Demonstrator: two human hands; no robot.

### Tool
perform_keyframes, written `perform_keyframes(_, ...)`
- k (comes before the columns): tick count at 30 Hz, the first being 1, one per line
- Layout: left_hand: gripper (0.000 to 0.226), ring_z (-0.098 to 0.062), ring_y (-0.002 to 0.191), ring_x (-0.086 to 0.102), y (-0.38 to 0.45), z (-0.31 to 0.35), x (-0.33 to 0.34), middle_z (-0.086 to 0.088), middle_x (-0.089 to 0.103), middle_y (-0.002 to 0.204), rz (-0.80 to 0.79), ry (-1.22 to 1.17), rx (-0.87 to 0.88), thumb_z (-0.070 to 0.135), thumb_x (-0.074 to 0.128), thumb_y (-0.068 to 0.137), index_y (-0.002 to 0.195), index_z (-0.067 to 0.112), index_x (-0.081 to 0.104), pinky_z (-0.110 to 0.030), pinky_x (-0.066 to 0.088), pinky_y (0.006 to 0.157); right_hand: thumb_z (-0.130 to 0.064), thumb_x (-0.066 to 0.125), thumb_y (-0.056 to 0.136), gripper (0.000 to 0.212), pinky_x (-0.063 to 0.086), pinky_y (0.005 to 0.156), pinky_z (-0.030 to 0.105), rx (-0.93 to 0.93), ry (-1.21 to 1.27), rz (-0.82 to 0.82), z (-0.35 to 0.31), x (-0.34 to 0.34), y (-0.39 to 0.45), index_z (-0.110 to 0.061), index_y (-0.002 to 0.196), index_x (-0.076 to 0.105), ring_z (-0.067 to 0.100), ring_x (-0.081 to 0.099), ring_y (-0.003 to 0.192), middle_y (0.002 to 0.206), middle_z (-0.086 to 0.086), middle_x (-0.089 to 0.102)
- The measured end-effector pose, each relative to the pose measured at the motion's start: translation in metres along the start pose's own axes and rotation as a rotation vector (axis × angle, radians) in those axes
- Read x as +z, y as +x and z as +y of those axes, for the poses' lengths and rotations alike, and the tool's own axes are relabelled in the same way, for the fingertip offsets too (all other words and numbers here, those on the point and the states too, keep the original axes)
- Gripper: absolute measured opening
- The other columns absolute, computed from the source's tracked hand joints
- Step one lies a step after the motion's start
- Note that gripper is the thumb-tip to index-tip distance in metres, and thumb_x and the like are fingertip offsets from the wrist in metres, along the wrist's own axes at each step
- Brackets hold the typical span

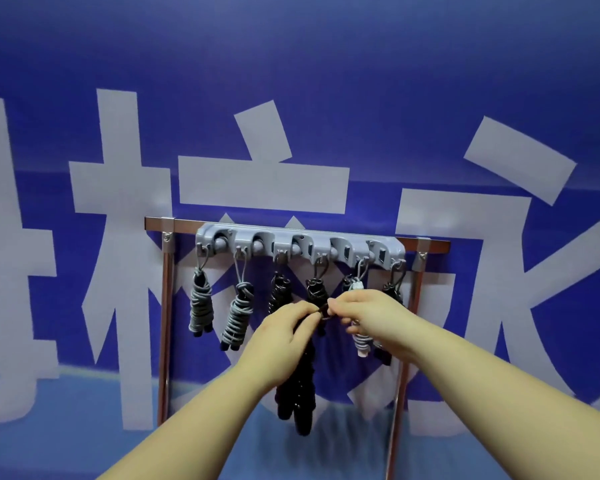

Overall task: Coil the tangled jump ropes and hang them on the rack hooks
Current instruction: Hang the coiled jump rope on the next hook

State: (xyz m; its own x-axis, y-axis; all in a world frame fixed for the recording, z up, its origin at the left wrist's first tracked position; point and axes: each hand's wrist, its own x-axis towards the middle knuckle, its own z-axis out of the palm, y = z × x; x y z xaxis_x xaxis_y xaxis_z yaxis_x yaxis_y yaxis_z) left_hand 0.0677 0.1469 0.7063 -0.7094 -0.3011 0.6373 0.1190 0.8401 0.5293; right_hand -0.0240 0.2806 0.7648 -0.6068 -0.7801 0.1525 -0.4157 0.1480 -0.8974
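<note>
Pinching black coiled rope (pixel 297 393), both hands (pixel 281 336) before white-lettered banner (pixel 430 81).

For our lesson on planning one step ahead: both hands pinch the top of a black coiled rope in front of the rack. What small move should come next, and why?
Probably lift the black coiled jump rope toward the grey plastic hook rack and find a hook. The left hand and right hand pinch its top, its coil hangs below, and it is not yet hung.
</note>
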Motion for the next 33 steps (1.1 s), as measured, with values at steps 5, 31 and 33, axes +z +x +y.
perform_keyframes(5, 0.011, -0.011, 0.08, 0.061, 0.049, 0.0, 0.014, 0.011, 0.066, 0.077, 0.157, -0.239, -0.275, 0.03, 0.056, 0.093, 0.086, 0.028, 0.065, -0.025, 0.044, 0.073, -0.025, 0.067, 0.087, 0.015, 0.036, 0.05, 0.004, -0.116, -0.182, 0.212, -0.011, -0.018, 0.052, -0.013, 0.081, 0.073, -0.004, 0.05, 0.055, 0.058, -0.015, 0.06)
perform_keyframes(31, 0.022, -0.015, 0.088, 0.054, 0.129, -0.026, 0.047, 0.004, 0.06, 0.1, 0.22, -0.207, -0.539, 0.034, 0.058, 0.089, 0.103, 0.018, 0.056, -0.026, 0.037, 0.071, -0.046, 0.069, 0.079, 0.033, 0.042, 0.098, 0.047, 0.019, -0.441, 0.49, 0.013, -0.032, 0.163, -0.03, 0.053, 0.058, 0.028, 0.057, 0.108, 0.076, -0.003, 0.066)
perform_keyframes(33, 0.028, -0.015, 0.095, 0.054, 0.128, -0.029, 0.048, 0.001, 0.058, 0.112, 0.198, -0.164, -0.518, 0.038, 0.062, 0.087, 0.106, 0.019, 0.055, -0.026, 0.038, 0.076, -0.045, 0.068, 0.081, 0.031, 0.042, 0.098, 0.046, 0.003, -0.439, 0.475, 0.014, -0.034, 0.162, -0.031, 0.055, 0.059, 0.026, 0.059, 0.103, 0.075, -0.004, 0.066)
